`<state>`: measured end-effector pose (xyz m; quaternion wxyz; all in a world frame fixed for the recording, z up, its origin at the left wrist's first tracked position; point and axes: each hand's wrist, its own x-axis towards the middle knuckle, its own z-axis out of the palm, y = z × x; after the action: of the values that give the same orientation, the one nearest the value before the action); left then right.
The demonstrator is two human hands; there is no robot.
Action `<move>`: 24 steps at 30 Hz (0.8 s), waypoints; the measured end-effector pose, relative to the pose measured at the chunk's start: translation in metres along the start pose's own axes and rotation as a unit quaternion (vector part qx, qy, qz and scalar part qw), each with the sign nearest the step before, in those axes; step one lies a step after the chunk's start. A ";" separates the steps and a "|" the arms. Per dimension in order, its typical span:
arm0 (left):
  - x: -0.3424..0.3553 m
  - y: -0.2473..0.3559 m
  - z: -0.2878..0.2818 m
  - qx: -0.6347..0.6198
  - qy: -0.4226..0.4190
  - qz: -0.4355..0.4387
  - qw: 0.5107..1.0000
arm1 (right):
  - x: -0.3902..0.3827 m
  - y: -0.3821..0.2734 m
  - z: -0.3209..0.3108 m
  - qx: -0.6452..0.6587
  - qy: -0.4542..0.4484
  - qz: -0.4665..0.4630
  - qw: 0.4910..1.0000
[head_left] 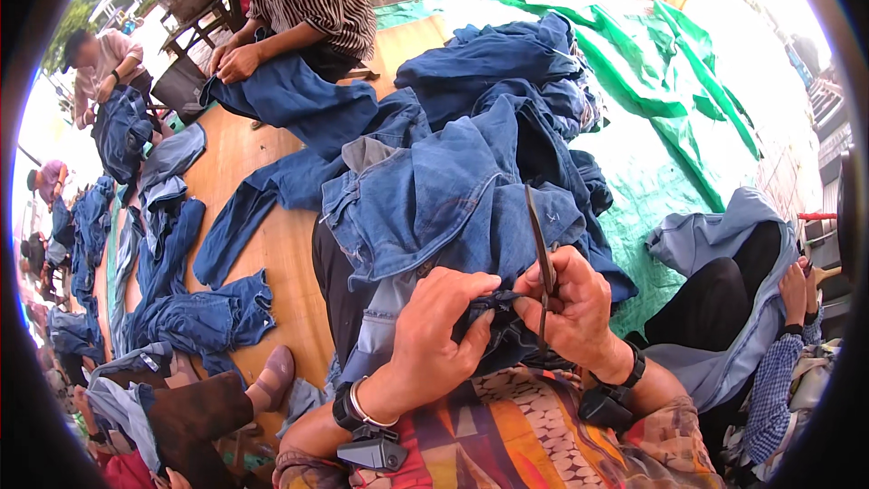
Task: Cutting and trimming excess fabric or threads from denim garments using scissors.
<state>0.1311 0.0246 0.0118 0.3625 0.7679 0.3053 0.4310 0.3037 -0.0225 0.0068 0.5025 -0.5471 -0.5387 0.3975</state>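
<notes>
In the lower middle, my left hand (444, 330) pinches a dark bunched piece of denim (482, 307) between thumb and fingers. Beside it, my right hand (568, 312) grips dark metal scissors (534, 226), long blades pointing upward, its thumb meeting the same denim. A faded blue denim garment (434, 199) with frayed seams lies over my lap just beyond both hands, with a lighter piece (385, 326) hanging at left. Exactly where the fingertips meet the fabric is partly hidden.
Denim piles (493, 63) lie ahead, others (199, 321) on a wooden board (262, 308) at left. Co-workers handle denim: one in a striped shirt (299, 0), another (109, 63) behind, another's hands (795, 290) at right. A foot (272, 380) is near my left. Green sheeting (665, 81) lies right.
</notes>
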 end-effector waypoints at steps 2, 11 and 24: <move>0.000 0.000 0.000 0.016 -0.005 0.024 1.000 | -0.001 0.000 -0.002 -0.009 -0.011 -0.006 1.000; 0.014 0.019 -0.007 -0.048 0.008 0.133 0.990 | -0.013 -0.036 -0.013 -0.044 0.027 -0.203 0.978; -0.003 0.010 -0.002 -0.394 -0.117 -0.226 0.883 | -0.010 -0.034 -0.016 0.268 -0.049 0.162 0.948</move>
<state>0.1302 0.0172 0.0199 0.7559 0.5167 0.2305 0.3296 0.3118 -0.0368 0.0418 0.5328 -0.4520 -0.3404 0.6293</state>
